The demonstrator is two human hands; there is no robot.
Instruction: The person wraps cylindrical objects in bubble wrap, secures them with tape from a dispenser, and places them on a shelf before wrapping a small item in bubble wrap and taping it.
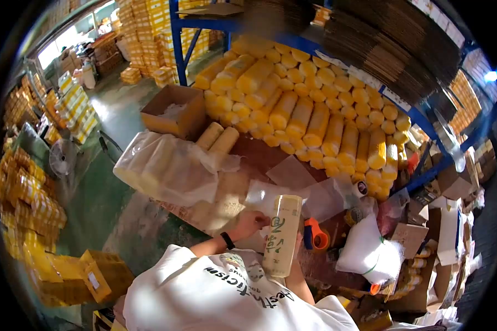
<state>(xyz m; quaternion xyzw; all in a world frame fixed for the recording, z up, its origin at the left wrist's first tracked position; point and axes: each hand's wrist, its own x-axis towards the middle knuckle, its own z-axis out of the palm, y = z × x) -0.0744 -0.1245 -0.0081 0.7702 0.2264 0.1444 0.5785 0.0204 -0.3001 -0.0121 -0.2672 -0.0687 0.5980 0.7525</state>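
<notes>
Gripping a pale printed roll [282,234] upright, the right hand [299,243] is sitting mostly hidden behind it. The left hand [250,222] is resting just beside it on clear bags [270,193], its grasp unclear.

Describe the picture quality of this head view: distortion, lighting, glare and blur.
Head view: strong fisheye bending, with black corners and the blue rack bowed; head view, top left: daylight blows out the windows; head view, right edge: a blue flare glares; head view, top: the cardboard is smeared, while the roll near the centre is fairly sharp and evenly lit.
</notes>
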